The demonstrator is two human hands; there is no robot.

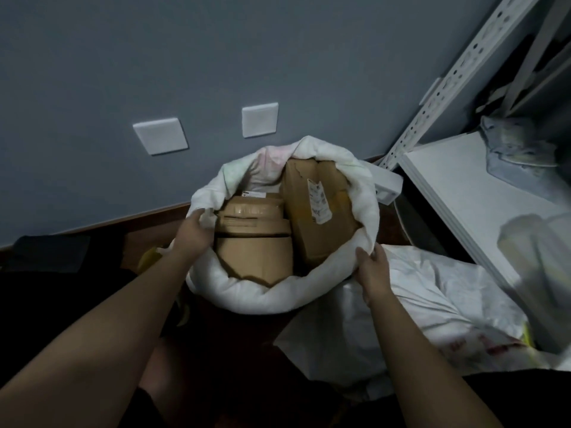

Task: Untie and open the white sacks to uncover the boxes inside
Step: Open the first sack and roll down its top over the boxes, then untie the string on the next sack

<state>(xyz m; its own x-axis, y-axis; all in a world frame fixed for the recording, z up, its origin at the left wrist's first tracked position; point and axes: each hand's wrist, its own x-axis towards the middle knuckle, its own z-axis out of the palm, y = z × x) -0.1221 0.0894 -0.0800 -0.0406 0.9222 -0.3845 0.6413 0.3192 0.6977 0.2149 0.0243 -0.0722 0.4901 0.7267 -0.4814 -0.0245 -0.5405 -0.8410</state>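
A white sack (pixel 272 296) stands on the floor against the wall, its mouth wide open and its rim rolled down. Inside it, brown cardboard boxes show: a squat one (pixel 255 245) on the left and a taller one (pixel 315 208) with a white label on the right. My left hand (pixel 193 233) grips the sack's rim on the left side. My right hand (pixel 372 270) holds the rolled rim on the right side. A second white sack (pixel 429 307) with red print lies on the floor to the right, under my right forearm.
A grey wall (pixel 185 57) with two white plates (pixel 160 135) rises behind the sack. A white metal shelving unit (pixel 463 193) stands at the right, holding a crumpled bag (pixel 519 149) and a pale bag (pixel 540 273). A dark object (pixel 49 251) lies at the left.
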